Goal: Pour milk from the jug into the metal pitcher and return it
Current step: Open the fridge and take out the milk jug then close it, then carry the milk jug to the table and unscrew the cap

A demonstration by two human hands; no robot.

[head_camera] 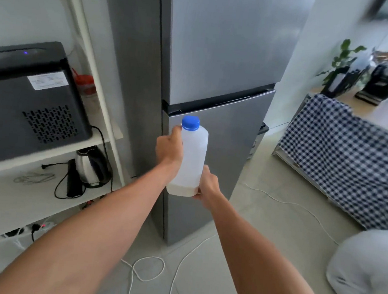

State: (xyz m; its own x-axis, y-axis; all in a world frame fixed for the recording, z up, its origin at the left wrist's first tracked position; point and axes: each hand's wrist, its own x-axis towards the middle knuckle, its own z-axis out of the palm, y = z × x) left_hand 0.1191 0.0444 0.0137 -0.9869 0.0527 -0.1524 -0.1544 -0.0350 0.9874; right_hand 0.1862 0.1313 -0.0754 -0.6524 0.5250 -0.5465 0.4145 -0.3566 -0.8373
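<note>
I hold a translucent plastic milk jug point(192, 156) with a blue cap upright in front of the closed grey fridge point(223, 55). Only a thin layer of milk lies at its bottom. My left hand point(169, 151) grips the jug's side near the handle, close to the fridge's lower door edge. My right hand point(208, 186) supports the jug at its base. The metal pitcher is not in view.
A white shelf unit point(52, 152) on the left carries a black appliance point(27, 97), a red-lidded bottle and a steel kettle point(89, 165). White cord loops on the floor point(148, 268). A checkered cloth point(348, 161) covers a rack on the right; a person crouches at lower right point(366, 265).
</note>
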